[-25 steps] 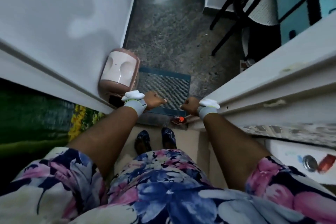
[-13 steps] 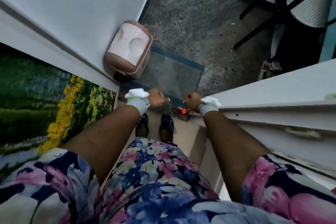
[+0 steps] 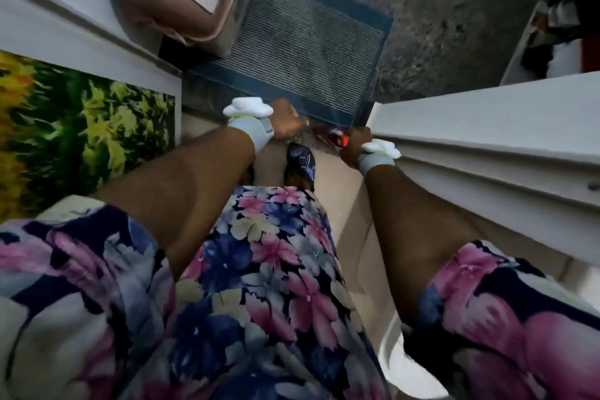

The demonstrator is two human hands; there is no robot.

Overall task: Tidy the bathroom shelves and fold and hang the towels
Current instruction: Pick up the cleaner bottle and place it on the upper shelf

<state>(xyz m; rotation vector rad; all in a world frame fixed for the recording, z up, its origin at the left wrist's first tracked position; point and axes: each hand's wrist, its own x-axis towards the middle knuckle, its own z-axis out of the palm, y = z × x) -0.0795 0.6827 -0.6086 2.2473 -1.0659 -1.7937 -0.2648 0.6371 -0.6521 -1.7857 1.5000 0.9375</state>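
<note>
Head view, straight down at a doorway threshold. Both arms hang in front of a floral dress (image 3: 259,269). The left hand (image 3: 285,118) is low over the near edge of a blue ribbed mat (image 3: 308,42); its fingers (image 3: 300,123) are loosely curled and hold nothing. The right hand (image 3: 354,146) hangs close against a white door frame (image 3: 487,146), with only its back showing, so I cannot tell how its fingers lie. A small red-orange object (image 3: 339,139) sits just beside that hand, too blurred to identify or to say whether it is touched. Each wrist wears a grey band (image 3: 251,133) with a white lump on top. One container is in view: a pink bin (image 3: 181,3) at upper left, standing against the white wall with its pale lid down, contents hidden; its near corner overlaps the mat's corner. One dark patterned shoe (image 3: 302,162) is on pale floor between the arms. A sunflower picture (image 3: 84,127) fills the left side. The speckled grey floor (image 3: 438,10) lies beyond the mat. Where the towels and shelves are cannot be told from this view.
</note>
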